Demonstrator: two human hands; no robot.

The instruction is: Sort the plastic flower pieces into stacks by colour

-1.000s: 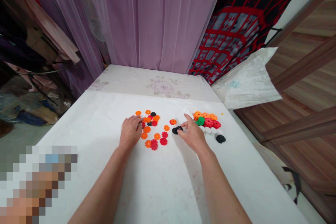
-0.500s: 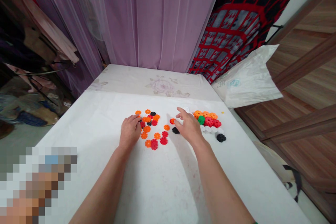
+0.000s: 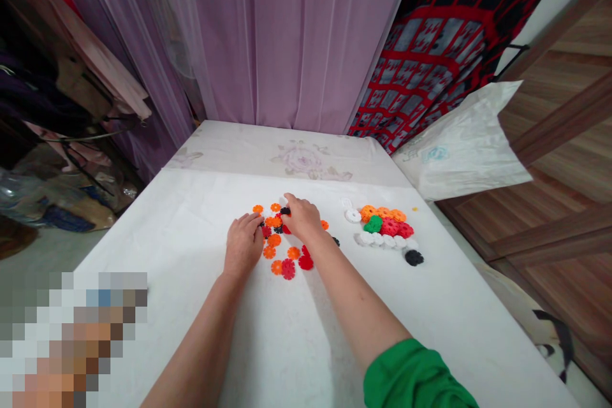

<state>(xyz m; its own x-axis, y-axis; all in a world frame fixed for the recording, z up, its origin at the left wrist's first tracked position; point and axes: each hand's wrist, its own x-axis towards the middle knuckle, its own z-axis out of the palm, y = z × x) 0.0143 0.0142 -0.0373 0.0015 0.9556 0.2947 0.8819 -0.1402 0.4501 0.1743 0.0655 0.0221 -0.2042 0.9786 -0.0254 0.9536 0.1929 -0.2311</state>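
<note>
Loose snowflake discs in orange, red and black lie in a spread pile at the middle of the table. At the pile's left edge is my left hand, its fingers stretched over a few discs and partly hiding them. My right hand reaches in from the right, thumb and fingers apart around a black disc that lies in the pile. Nearer me are an orange disc, a red disc and another red disc. My right forearm partly covers a black disc.
Grouped on the right are orange discs, red discs, green discs, a row of white discs and black discs. A white disc lies beside them. A white plastic bag hangs at the table's right edge.
My right hand has moved left from beside the pile to over its discs, and a green sleeve has come into view. My left hand stays at the pile's left edge. The view has shifted slightly.
</note>
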